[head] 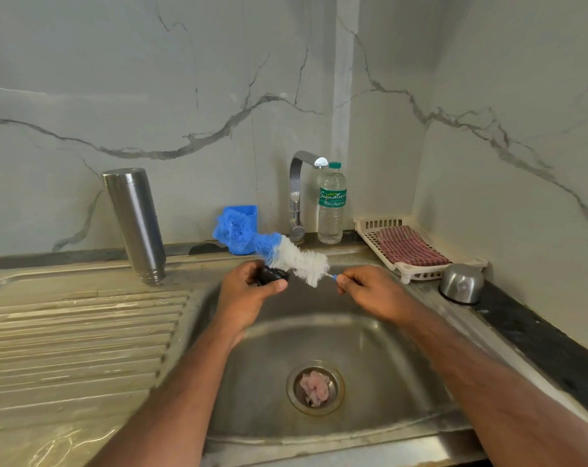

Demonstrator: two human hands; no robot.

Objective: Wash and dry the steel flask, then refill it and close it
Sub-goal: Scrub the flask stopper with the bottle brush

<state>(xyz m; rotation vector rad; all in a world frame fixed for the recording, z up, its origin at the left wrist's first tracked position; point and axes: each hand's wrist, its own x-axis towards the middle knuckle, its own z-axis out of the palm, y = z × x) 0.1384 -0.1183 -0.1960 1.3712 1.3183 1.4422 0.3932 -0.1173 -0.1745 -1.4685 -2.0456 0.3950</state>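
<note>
Steel sink basin (380, 335) fills lower centre of the frame, open below both hands; ribbed drainboard (83, 332) at left. Steel flask (134, 224) stands inverted, mouth down, at the drainboard's back edge, centre left, apart from the hands. Left hand (248, 291) curls round a small black lid (272, 276). Right hand (366, 288) pinches the handle of the blue-and-white bottle brush (286, 254), bristles touching the lid. Steel cup (461, 283) upturned on the right rim.

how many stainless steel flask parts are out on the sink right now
2: the steel flask stands upside down on the drainboard at left, and its steel cup sits upside down on the dark counter at right. Other parts may be hidden.
</note>
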